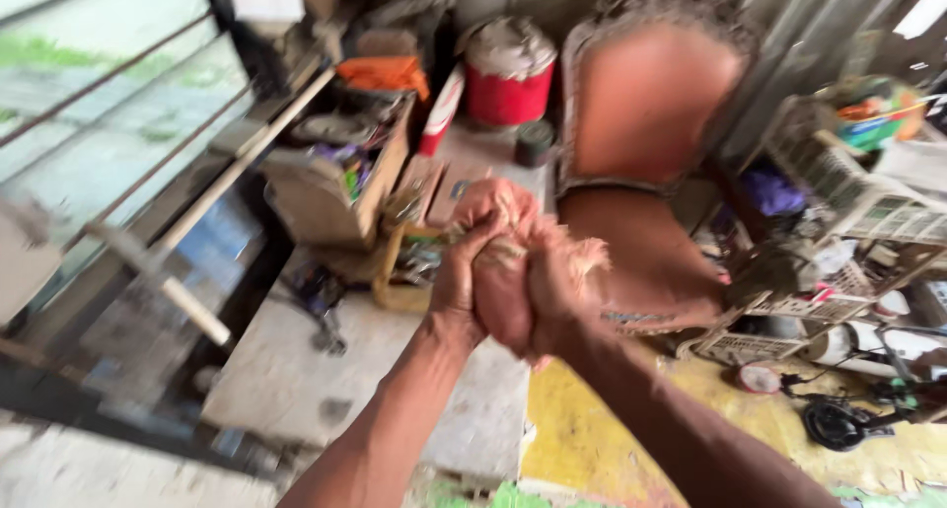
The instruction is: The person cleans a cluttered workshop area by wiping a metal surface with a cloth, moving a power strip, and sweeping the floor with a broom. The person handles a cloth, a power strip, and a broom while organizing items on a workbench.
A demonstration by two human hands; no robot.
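Both hands meet above the counter [296, 390], wringing a pinkish rag [503, 261] between them; the left hand [456, 286] has its grip closed around the rag's near side, the right hand [557, 291] its grip closed on the far side — the cloth looks soft, frayed and fibrous at its edges. A likely risk: loose threads could tear away under the twisting, or an elbow could knock the cluttered cardboard box [330, 192]; the counter is rough, stained and pale; the red tub [508, 79] behind looks smooth and round.
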